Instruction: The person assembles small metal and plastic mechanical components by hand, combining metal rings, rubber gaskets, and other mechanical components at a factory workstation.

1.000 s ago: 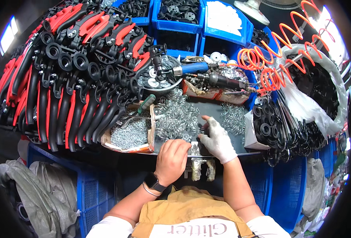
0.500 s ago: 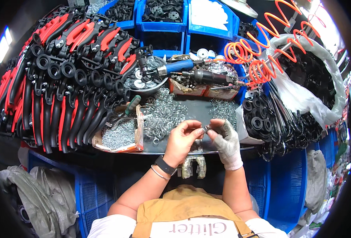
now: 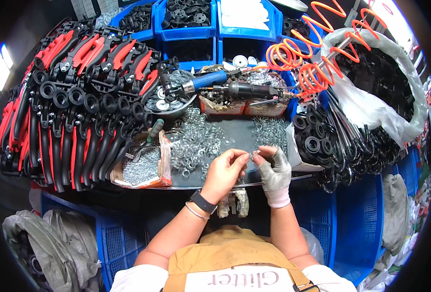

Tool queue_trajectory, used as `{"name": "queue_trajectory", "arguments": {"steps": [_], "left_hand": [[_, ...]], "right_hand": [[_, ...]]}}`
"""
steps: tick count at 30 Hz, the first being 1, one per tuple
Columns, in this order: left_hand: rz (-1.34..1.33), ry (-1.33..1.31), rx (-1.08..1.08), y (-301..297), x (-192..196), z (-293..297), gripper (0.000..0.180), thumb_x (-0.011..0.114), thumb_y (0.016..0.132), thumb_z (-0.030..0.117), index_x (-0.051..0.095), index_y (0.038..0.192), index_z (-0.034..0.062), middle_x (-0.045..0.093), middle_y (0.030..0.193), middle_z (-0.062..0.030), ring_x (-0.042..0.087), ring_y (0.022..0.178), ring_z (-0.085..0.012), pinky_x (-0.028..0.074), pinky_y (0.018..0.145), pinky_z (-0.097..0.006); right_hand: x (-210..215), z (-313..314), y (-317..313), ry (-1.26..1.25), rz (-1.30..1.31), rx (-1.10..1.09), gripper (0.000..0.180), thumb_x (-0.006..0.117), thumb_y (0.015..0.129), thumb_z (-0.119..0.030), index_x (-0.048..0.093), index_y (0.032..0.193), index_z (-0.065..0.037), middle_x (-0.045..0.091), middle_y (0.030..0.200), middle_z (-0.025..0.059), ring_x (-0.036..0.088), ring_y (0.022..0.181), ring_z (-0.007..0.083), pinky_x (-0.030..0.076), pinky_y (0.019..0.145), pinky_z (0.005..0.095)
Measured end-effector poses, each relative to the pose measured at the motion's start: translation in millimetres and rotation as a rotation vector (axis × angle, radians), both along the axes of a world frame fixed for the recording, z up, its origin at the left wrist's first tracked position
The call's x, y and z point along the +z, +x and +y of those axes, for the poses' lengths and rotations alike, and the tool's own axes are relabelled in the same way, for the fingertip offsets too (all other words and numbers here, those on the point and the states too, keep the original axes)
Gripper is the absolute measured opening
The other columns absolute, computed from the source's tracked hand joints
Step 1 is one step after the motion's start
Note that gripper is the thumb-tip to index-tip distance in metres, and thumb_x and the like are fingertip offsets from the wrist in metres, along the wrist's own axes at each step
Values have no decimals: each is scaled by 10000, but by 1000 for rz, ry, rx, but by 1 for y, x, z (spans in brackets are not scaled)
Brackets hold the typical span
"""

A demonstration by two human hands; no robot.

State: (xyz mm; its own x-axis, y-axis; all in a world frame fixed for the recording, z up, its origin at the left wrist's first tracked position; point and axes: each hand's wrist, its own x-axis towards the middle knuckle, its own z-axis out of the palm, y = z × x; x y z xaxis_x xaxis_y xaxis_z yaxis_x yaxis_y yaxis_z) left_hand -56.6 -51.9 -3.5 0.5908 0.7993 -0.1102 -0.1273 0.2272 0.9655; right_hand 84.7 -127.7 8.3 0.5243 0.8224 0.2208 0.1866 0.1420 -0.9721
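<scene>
Our left hand [image 3: 224, 171] is bare, our right hand [image 3: 274, 170] wears a grey fingerless glove, and the two meet just above the near edge of the tray [image 3: 235, 134]. Between the fingertips sits a small metal piece [image 3: 252, 155] — probably a ring or spring clip from the pile, though it is too small here to tell which. Both hands are pinched together on it, thumb against forefinger, left from one side and right from the other.

The loose rings [image 3: 196, 141] lie spread over the tray just beyond the hands, with a second heap [image 3: 270, 130] to the right and a carton of screws [image 3: 140, 168] to the left. Red-and-black handles [image 3: 74, 112] are stacked well off to the left; an air tool [image 3: 244, 90] rests behind the tray under its orange coiled hose [image 3: 313, 68].

To do this fitting well, we would keep the piece low over the tray — a dropped part then lands among its kind — and hold with fingertips only, turning it squarely before pressing anything home.
</scene>
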Motion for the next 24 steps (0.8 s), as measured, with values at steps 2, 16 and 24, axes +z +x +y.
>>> {"name": "queue_trajectory", "arguments": {"steps": [2, 16, 24], "left_hand": [[-38, -125, -28, 1, 1, 3, 263, 629, 1020, 298, 636, 1071, 40, 623, 823, 15, 570, 689, -50, 433, 568, -184], [81, 570, 216, 16, 13, -3, 183, 527, 1048, 162, 594, 1053, -8, 622, 853, -176, 629, 793, -352, 498, 706, -390], [140, 685, 304, 20, 14, 1, 172, 538, 1036, 137, 600, 1018, -23, 604, 929, -167, 599, 847, -365, 488, 761, -403]], "right_hand": [[-5, 0, 6, 280, -624, -12, 321, 724, 807, 68, 653, 1098, -47, 710, 995, 116, 698, 893, 233, 555, 790, 324], [17, 5, 2, -286, 297, 198, 328, 621, 1014, -274, 627, 1162, 19, 653, 835, 79, 640, 679, 130, 516, 633, 248], [7, 8, -3, -146, 193, 112, 282, 647, 996, -210, 604, 1153, 21, 669, 883, 89, 648, 741, 115, 522, 638, 250]]}}
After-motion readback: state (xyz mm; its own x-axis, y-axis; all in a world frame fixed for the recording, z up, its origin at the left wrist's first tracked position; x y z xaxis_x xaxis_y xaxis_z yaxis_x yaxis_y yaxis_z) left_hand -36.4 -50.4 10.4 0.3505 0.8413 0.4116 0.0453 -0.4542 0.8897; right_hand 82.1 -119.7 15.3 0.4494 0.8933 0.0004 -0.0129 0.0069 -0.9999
